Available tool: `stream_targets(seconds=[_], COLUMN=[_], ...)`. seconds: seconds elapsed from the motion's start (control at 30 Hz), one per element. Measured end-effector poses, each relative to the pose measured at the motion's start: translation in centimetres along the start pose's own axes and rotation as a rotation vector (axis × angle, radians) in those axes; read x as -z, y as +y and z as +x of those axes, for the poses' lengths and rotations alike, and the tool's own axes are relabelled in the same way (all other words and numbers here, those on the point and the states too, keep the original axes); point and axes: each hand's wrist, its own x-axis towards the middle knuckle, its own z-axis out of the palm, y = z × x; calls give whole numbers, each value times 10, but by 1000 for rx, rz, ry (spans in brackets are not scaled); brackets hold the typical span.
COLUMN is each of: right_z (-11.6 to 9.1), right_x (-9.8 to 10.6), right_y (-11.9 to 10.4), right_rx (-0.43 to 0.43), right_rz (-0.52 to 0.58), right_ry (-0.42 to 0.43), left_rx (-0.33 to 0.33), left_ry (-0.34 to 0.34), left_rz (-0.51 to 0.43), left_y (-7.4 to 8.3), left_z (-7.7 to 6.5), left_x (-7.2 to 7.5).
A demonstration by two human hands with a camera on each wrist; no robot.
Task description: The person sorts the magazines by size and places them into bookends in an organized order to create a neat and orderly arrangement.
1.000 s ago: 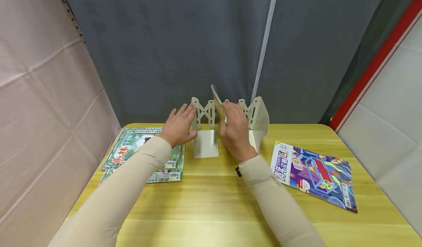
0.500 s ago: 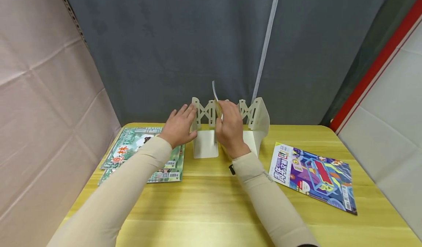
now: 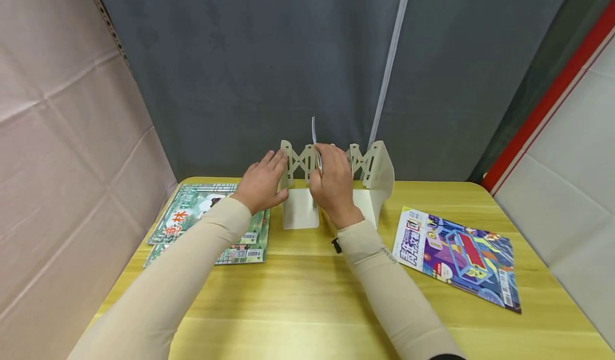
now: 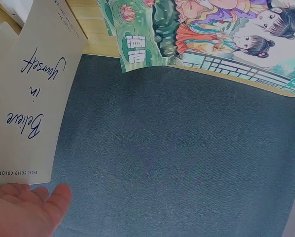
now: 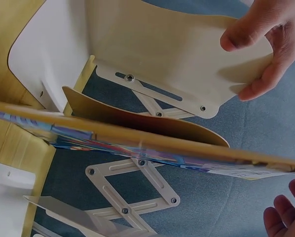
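My left fingers (image 3: 277, 163), straight, touch the expandable bookend (image 3: 381, 173) at its left end | my right fingers (image 3: 329, 157) grip an upright magazine (image 3: 314, 129) inside it | green magazines (image 3: 192, 210) left, purple magazine (image 3: 458, 258) right of it

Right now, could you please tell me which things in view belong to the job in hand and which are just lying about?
In the job, it seems:
upright magazine
right hand, holding it
cream expandable bookend
left hand, resting against its end panel

Lying about, apparently:
overlapping green magazines, left
purple-and-blue magazine, right
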Motion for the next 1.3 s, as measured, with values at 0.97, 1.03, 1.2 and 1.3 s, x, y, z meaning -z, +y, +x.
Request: stream_targets(seconds=[0.97,1.03,1.2,1.3], right_z=[-23,-26,-36,-45], right_x=[46,52,69,82], right_y=[1,0,0,3], right_rx=[35,45,69,78], right_rz=[-69,-68,-93,-123], right_ry=[-193,-200,-230,-253], left_rx=[-22,-21,-19,-26], left_ry=[2,-3,0,4], left_rz=[-31,-41,-53,-62], left_y=[-1,-2,-4,-3], left_z=[3,3,2,4], left_x=[-3,-3,-4,-4])
